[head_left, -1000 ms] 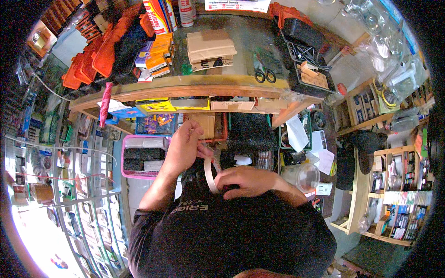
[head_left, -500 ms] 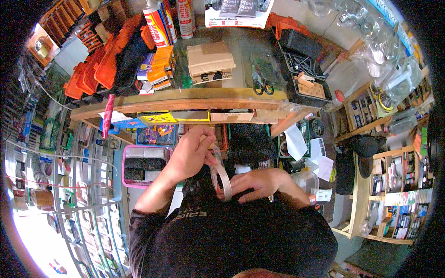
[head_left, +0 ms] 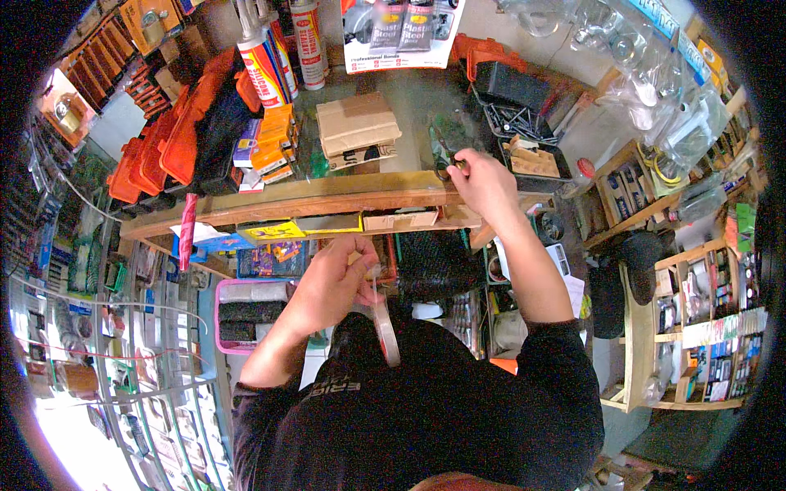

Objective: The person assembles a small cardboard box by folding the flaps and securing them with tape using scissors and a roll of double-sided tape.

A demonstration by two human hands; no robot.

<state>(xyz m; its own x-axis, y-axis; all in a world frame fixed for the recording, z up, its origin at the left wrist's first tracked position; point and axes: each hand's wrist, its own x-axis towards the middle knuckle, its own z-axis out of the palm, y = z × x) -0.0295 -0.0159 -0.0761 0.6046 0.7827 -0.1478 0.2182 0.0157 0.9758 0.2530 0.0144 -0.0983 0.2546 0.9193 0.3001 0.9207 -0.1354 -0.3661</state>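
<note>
My left hand (head_left: 334, 282) is closed in a pinch on the loose end of a roll of clear tape. The tape roll (head_left: 388, 337) dangles below those fingers, in front of my dark shirt. At the front edge of the workbench, my right hand (head_left: 486, 186) has its thumb and fingers closed around the handles of a pair of scissors (head_left: 443, 162). The scissors lie on the bench top with their blades pointing away from me. A folded piece of brown cardboard (head_left: 356, 123) rests on the bench to the left of the scissors.
Orange cases (head_left: 176, 143), small orange boxes (head_left: 274, 135) and sealant tubes (head_left: 308, 49) crowd the bench's left side. A black tray of screws (head_left: 516, 123) stands at the right. A pink-rimmed basket (head_left: 219, 315) sits below the wooden bench edge (head_left: 327, 196).
My right hand has left the tape roll and moved up and right to the scissors. The roll now hangs from my left hand alone. The view has shifted slightly.
</note>
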